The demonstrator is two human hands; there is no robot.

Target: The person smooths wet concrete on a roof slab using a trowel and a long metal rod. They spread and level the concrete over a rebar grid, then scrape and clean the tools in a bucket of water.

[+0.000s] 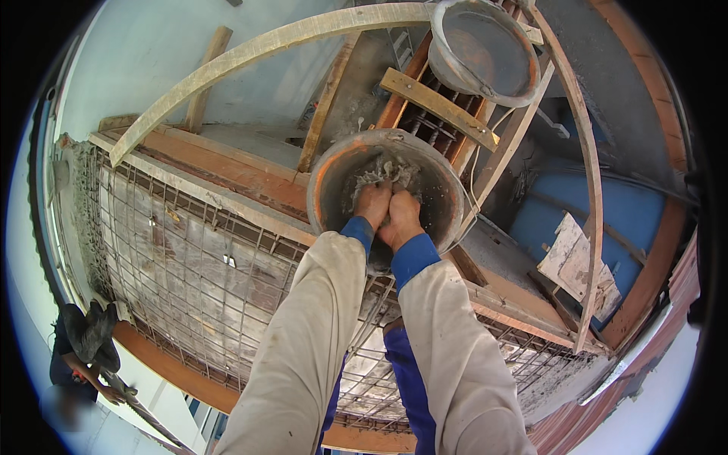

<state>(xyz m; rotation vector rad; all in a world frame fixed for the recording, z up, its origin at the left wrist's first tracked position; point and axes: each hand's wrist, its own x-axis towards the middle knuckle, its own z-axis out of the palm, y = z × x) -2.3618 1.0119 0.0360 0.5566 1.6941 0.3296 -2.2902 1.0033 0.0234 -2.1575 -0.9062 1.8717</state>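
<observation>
A round bucket (327, 168) with grey-crusted walls and an orange tinge inside stands before me, holding murky grey liquid. Both my hands are down inside it, side by side and touching. My left hand (373, 203) is closed, and my right hand (402, 217) is closed against it. Just beyond the fingers lies a ragged grey mass (388, 171), which may be splashing liquid or wet material. What the fingers hold, if anything, is hidden.
A second bucket (440, 57) with grey liquid stands farther off on the right. Steel mesh (205, 265) lies over boards around me. Timber formwork (220, 163), a curved wooden strip (288, 34) and a blue panel (637, 205) surround it. Another person (83, 341) is at the lower left.
</observation>
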